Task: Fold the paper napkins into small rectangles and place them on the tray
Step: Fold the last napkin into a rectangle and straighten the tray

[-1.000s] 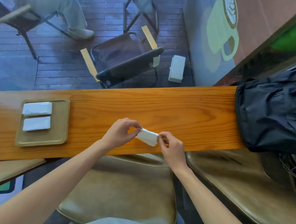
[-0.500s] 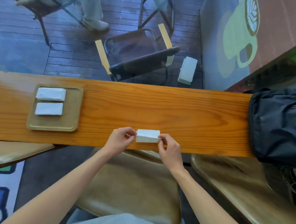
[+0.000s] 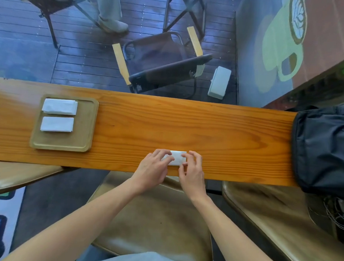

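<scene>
A long wooden table (image 3: pixel 187 121) runs across the view from left to right, with a glass pane along its far edge. A black backpack (image 3: pixel 325 150) lies on the right end of the table, hanging over its near edge. Tan padded seats (image 3: pixel 152 225) stand under the near edge of the table. On the left part of the table sits a square tan tray (image 3: pixel 87 126), well apart from the backpack. Two folded white napkins lie on the left side of the tray, one (image 3: pixel 59 106) toward the table's far edge and the other (image 3: pixel 57 124) just nearer, close together with a slim gap between. A third folded napkin (image 3: pixel 176 157) lies flat on the table close to its near edge, between tray and backpack, well apart from the tray. The left hand (image 3: pixel 155 167) rests on that napkin's left end, its fingers laid over the paper and pressing it down. The right hand (image 3: pixel 192 169) is at the right end, its grip a light pinch with curled fingertips on the napkin's near right corner.
</scene>
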